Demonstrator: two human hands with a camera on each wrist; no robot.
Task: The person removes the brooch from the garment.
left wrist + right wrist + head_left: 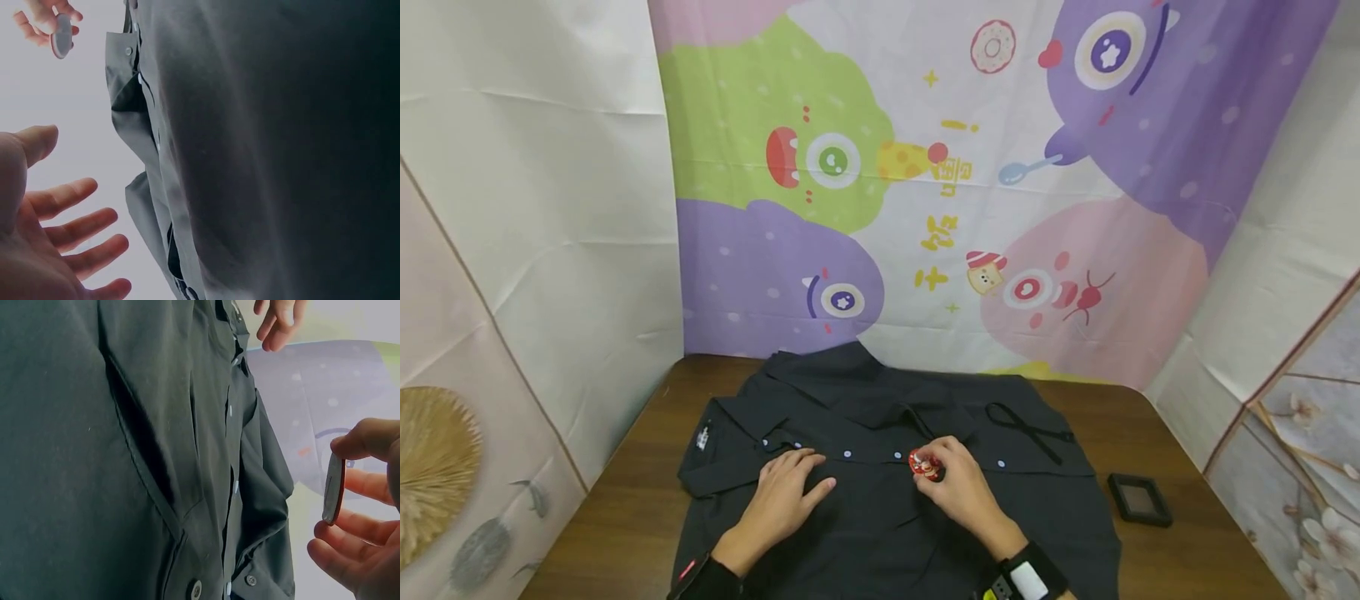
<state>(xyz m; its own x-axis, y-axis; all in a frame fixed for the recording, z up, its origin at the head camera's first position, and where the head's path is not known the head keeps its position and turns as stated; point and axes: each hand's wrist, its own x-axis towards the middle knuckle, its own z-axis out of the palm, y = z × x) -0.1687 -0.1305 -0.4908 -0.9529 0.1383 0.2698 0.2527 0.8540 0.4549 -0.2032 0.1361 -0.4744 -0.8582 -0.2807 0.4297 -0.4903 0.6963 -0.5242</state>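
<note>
A black shirt (865, 517) with small pale buttons lies spread over the wooden table. Between thumb and fingertips, my right hand (962, 492) pinches a round red badge (922, 465) with a printed picture, held over the shirt's button row. The right wrist view shows the badge (334, 487) nearly edge-on, its back grey and its rim red. My left hand (784, 492) is over the shirt to the left, below the button row. Its fingers (81, 237) are spread and hold nothing in the left wrist view.
On the table to the right of the shirt lies a small black square frame (1139, 500). A thin black tie strip (1030, 425) trails over the shirt's upper right. Behind the table hangs a cloth (917, 333) printed with cartoon monsters.
</note>
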